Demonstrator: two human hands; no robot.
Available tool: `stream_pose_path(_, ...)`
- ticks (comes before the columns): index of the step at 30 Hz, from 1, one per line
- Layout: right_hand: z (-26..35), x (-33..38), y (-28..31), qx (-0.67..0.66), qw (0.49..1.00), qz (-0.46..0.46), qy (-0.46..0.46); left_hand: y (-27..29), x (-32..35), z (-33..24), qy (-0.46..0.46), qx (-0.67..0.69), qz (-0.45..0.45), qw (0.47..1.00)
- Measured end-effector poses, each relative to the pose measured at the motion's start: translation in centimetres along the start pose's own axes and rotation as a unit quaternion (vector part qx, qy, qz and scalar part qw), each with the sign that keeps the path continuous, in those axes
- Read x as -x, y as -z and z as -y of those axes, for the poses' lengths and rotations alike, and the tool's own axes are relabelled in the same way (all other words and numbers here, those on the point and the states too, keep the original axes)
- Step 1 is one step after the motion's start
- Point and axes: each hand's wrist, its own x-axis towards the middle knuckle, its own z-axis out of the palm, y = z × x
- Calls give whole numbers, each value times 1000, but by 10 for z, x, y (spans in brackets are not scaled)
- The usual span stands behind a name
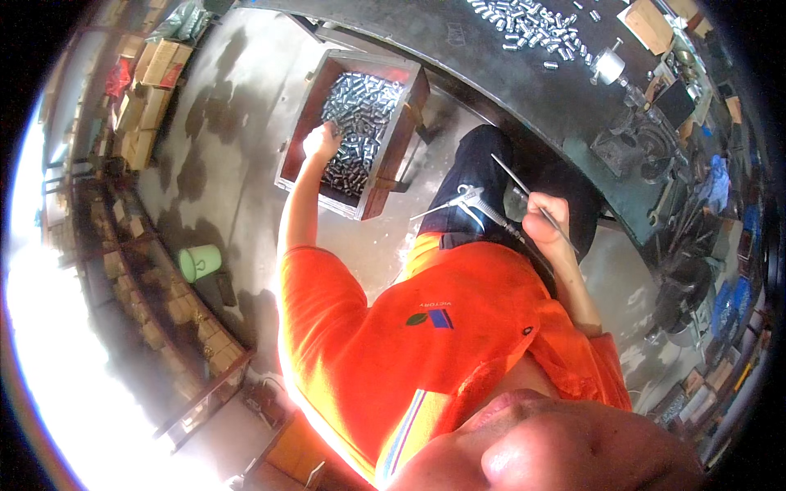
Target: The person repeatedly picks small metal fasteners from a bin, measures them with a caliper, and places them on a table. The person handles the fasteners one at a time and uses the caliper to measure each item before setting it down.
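My left hand (322,141) reaches into a wooden box (298,139) full of small shiny metal cylinders (360,114). Its fingers are curled closed at the left side of the pile; what they hold, if anything, is hidden. In my right hand (547,218), over my lap, is a thin metal rod (509,173), gripped in a fist and slanting up to the left. Beside that hand, an air blow gun (468,198) with a thin nozzle lies across my dark trousers. Its hose runs under my right forearm.
Ahead is a dark metal workbench (458,49) with a heap of metal cylinders (532,24) and a round metal fixture (607,65). Tools and a blue rag (716,184) lie at the right. A green bucket (199,263), cardboard boxes (164,64) and shelving (139,237) stand at the left.
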Motion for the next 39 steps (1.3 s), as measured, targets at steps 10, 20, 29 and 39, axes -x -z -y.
stream_pose_path(10, -2, 2, -2, -51, 999, 0, 14, 16, -7, -1, -38, 86, -71, 993)
stream_pose_path(20, -7, -11, -17, 8, 998, -9, 67, 99, 118, -176, -203, 748, 216, 593)
stream_pose_path(29, 4, -9, -3, 31, 996, -3, 89, 55, 159, -245, -97, 836, 400, 364)
stream_pose_path(39, 13, -12, -12, 73, 988, 3, 134, 83, 162, -244, -191, 684, 285, 644)
